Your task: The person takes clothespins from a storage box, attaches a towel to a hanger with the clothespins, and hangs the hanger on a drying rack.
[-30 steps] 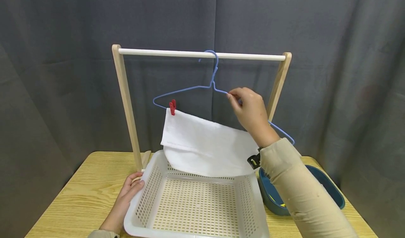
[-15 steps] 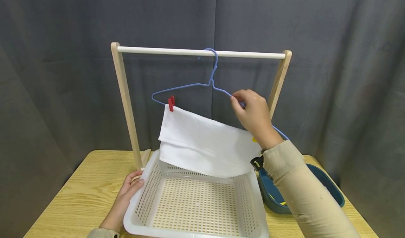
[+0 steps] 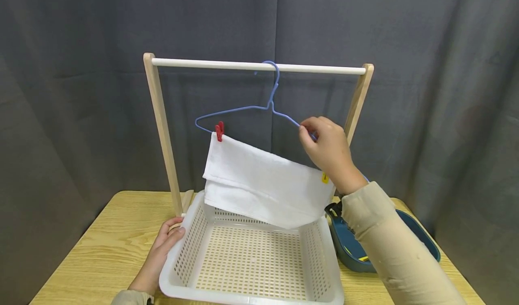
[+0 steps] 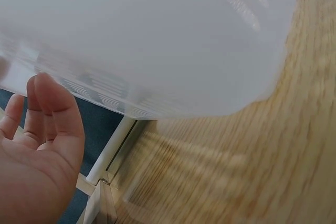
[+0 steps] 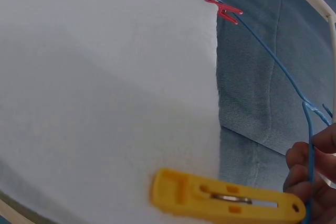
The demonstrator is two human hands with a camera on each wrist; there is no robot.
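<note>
A blue clothes hanger (image 3: 233, 111) hooks over the white bar, its right side tilted down. My right hand (image 3: 327, 145) pinches its right arm between thumb and fingers, as the right wrist view also shows. A folded white towel (image 3: 267, 179) hangs from the hanger's lower wire. It is held by a red clothespin (image 3: 219, 131) at the left and a yellow clothespin (image 5: 226, 198) at the right, partly behind my wrist in the head view. My left hand (image 3: 162, 248) rests against the left side of a white plastic basket (image 3: 172, 269), its fingers at the rim.
A wooden rack with a white crossbar (image 3: 211, 64) stands on the wooden table (image 3: 109, 237). Right of the basket sits a dark teal bin (image 3: 352, 260) with something yellow inside, partly under my right sleeve. A grey curtain (image 3: 81, 93) hangs behind.
My right hand has shifted slightly right and down along the hanger's arm, and the hanger's right side has dipped. The yellow clothespin has come into view. My left hand stays at the basket.
</note>
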